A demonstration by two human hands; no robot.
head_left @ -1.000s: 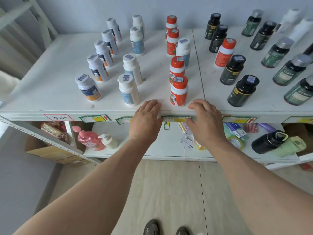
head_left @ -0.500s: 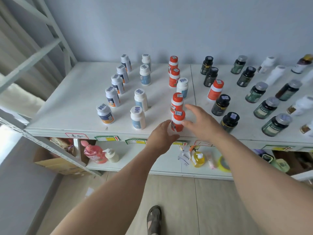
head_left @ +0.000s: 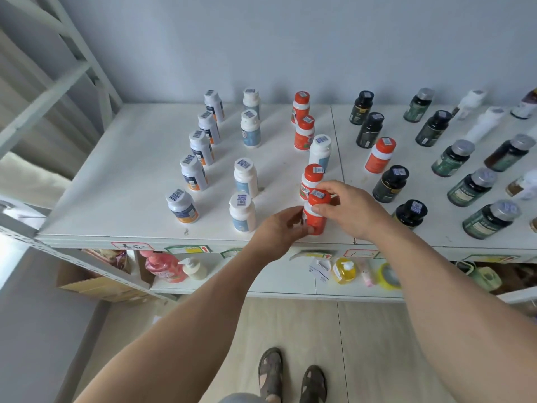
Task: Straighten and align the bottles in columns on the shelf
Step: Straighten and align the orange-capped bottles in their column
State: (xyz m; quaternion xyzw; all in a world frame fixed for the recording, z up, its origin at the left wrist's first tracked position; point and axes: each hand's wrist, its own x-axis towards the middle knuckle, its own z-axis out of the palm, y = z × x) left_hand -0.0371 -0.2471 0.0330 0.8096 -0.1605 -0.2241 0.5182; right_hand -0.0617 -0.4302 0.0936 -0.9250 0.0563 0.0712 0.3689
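The front orange bottle (head_left: 316, 217) with an orange cap stands near the front edge of the white shelf (head_left: 125, 181). My left hand (head_left: 280, 232) grips its lower body from the left. My right hand (head_left: 350, 212) holds its neck and upper part from the right. Right behind it stands a second orange bottle (head_left: 311, 177), then a white bottle with a blue label (head_left: 319, 152) and two more orange bottles (head_left: 304, 132) toward the wall. One orange bottle (head_left: 380, 155) stands off to the right among black bottles (head_left: 390, 183).
Two columns of white bottles (head_left: 193, 173) (head_left: 245, 177) stand at the left. Dark green bottles (head_left: 452, 157) fill the right side. A lower shelf holds a pink pump bottle (head_left: 164, 266), a yellow bottle (head_left: 344, 270) and tape. My feet stand on the floor below.
Both hands left the shelf's front edge, rose to the front orange bottle and now hold it. The camera view pulled back and tilted up.
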